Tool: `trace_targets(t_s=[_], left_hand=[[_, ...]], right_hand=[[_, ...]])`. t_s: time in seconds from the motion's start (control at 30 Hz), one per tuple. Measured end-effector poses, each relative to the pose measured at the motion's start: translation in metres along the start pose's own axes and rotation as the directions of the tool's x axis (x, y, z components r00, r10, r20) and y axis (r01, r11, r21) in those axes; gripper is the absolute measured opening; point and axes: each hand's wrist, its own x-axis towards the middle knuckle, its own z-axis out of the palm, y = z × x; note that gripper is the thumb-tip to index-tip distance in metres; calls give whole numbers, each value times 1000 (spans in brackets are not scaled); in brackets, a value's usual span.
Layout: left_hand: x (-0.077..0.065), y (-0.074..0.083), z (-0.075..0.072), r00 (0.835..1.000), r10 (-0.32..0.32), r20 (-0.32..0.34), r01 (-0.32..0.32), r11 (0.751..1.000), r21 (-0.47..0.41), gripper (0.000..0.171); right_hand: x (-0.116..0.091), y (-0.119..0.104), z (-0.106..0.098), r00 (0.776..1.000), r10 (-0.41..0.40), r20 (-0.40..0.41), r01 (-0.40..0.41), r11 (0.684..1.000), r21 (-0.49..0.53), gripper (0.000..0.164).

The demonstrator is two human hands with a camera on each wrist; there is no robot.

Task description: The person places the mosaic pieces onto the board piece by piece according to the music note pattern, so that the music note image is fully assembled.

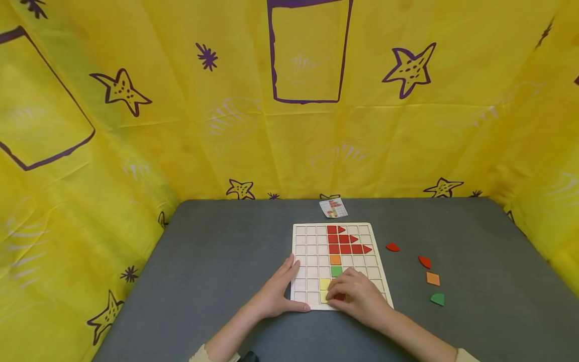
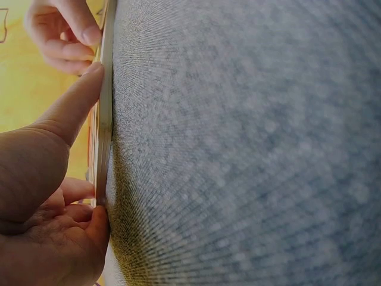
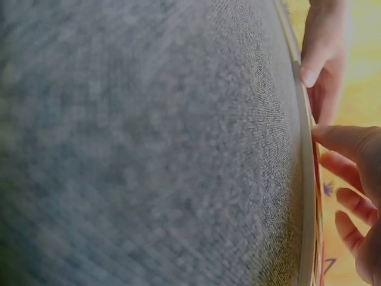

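A pale gridded board (image 1: 312, 271) lies on the table with red pieces (image 1: 346, 249) in its far rows. Below them sit an orange square (image 1: 335, 260), a green square (image 1: 336, 271) and yellow pieces (image 1: 324, 284). My left hand (image 1: 276, 294) steadies the near left corner, thumb along the near edge and fingers spread at the left side. Low over the near rows, my right hand (image 1: 359, 296) pinches a red piece (image 1: 339, 297), partly hidden under its fingers. In the right wrist view the fingertip (image 3: 321, 132) meets the board's edge.
To the board's right lie two red quarter-round pieces (image 1: 424, 262), an orange square piece (image 1: 432, 279) and a green quarter-round piece (image 1: 437, 299). A small pattern card (image 1: 333, 207) is beyond the board. Yellow printed cloth (image 1: 289, 130) surrounds the grey table (image 1: 217, 261).
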Motion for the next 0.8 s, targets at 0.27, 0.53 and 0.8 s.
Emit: trace_targets(t_s=[0.27,0.53,0.8], left_hand=[[1,-1,1,1000,2,-1,-2,1000,9,109],[1,-2,1,1000,12,-11,-12,1000,13,109],[1,0,1,1000,-1,-7,1,1000,8,110]], right_hand=[[0,-1,-4,998,-23,56,26,998,-59,15],[-8,2,-12,997,72,33,-72,997,-18,18],[-29,23,-47,947,308,-94,-307,951,20,25]])
